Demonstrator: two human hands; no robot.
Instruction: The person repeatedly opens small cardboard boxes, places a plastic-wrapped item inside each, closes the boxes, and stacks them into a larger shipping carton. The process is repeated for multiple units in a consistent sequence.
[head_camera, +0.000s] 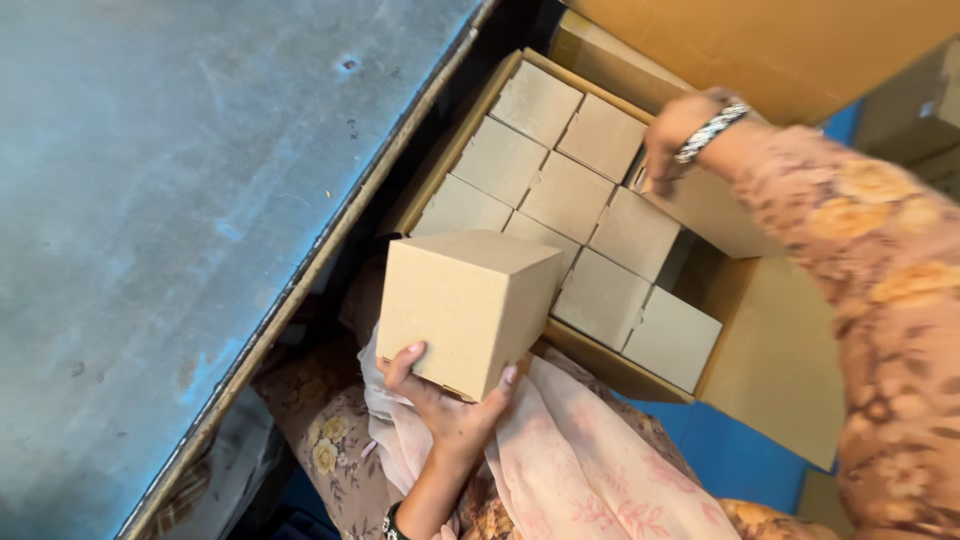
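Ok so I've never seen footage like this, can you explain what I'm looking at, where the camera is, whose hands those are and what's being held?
There is no machine here. This is one picture from a camera worn on a person's head, looking down at their own two bare hands.

The left hand holds a small plain cardboard box from underneath, just above the lap. The right hand, with a beaded bracelet at the wrist, reaches into a large open carton and touches a box at its far side; whether it grips anything I cannot tell.

Inside the carton, small boxes of the same kind stand packed in neat rows, with a gap on the right. On the left is a worn blue-grey table top. A pale pink scarf lies over the lap.
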